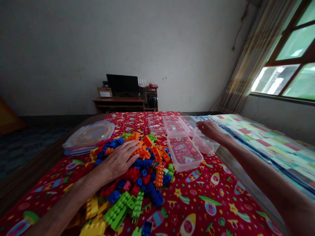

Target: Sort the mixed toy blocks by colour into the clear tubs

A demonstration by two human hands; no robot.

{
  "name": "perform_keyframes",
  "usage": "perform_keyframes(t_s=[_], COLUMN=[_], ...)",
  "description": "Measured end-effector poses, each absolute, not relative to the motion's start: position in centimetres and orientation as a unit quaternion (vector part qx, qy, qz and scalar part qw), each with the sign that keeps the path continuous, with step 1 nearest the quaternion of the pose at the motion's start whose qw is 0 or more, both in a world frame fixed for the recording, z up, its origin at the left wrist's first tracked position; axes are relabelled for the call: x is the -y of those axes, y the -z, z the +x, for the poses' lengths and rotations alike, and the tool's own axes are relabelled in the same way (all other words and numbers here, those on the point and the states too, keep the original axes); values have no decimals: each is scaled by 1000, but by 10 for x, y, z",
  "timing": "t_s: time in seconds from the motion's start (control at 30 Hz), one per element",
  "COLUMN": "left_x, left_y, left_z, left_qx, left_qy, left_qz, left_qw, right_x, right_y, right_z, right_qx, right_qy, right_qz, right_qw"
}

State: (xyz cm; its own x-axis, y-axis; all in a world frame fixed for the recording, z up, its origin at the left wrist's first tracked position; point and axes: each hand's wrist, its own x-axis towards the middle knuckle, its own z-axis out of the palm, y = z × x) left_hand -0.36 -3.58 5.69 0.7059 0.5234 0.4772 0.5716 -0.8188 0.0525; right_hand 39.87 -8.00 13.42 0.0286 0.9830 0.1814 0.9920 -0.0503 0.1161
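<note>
A heap of plastic building bricks [145, 167] in orange, blue, green, red and yellow lies on the red patterned tablecloth [216, 203]. My left hand [118, 160] rests flat on top of the heap, fingers stretched out over orange and blue bricks. To the right stand several clear plastic boxes; the nearest clear box [184, 152] holds nothing. My right hand [209, 128] reaches over the farther clear box [205, 142] at the table's right side, fingers on its rim; I cannot see whether they grip it.
A clear bag with a round yellow-rimmed thing [90, 136] lies at the table's far left. A checked cloth [265, 141] covers a surface to the right, under a window. A desk with a dark monitor [123, 86] stands against the back wall.
</note>
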Motion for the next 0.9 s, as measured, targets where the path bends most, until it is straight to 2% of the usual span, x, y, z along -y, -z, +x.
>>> perform_keyframes(t_s=[0.13,0.23,0.47,0.9], left_x=[37,37,38,30], left_y=[-59,-57,-56,-48], left_z=[-3,-4,-5,-7], left_qx=[300,299,296,283], left_qy=[236,237,242,256], left_qz=[-922,-923,-923,-923], left_qw=[55,59,49,53], right_x=[115,136,137,133], right_y=[-111,-81,-58,-60], right_z=[358,341,345,354], right_qx=[837,882,850,835], right_qy=[-3,-4,102,94], right_qz=[-544,-471,-517,-542], right_qw=[48,33,-20,-22])
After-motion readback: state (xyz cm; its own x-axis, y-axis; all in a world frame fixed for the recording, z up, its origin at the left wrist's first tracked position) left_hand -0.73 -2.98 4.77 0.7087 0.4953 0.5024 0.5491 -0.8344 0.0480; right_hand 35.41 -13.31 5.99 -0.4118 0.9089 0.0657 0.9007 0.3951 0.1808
